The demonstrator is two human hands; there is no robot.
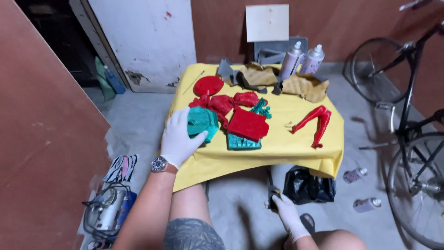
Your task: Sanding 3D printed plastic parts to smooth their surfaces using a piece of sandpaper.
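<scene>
Head view. Nearest the camera, the person's knees and forearms are seen, with a wristwatch worn on the left wrist. The right hand, in a white glove, is held low in front of the table; its fingers are closed around a small dark piece, probably a scrap of abrasive, though its kind cannot be told. The left hand, also gloved, is laid on the near left part of the yellow-covered table, with its fingers curled around a teal moulded part, which is lifted slightly at the table's left edge.

Just beside the teal part, a red square slab is stacked on a teal gridded block; behind these lie several red moulded pieces and a red disc. A red arm-shaped piece lies apart at the right.

Risks, as judged: the teal part is gripped close to the edge and could be dropped onto the concrete floor if the glove slips; the loosely draped cloth could be dragged by the wrist, so that the stacked slab is shifted.

Containers: two spray cans stand upright and capped at the rear, beside crumpled brown paper; their contents are not visible. Two more cans lie on the floor. A black bag sits under the table, its contents hidden. A power tool rests on the floor at the left, a bicycle at the right.
</scene>
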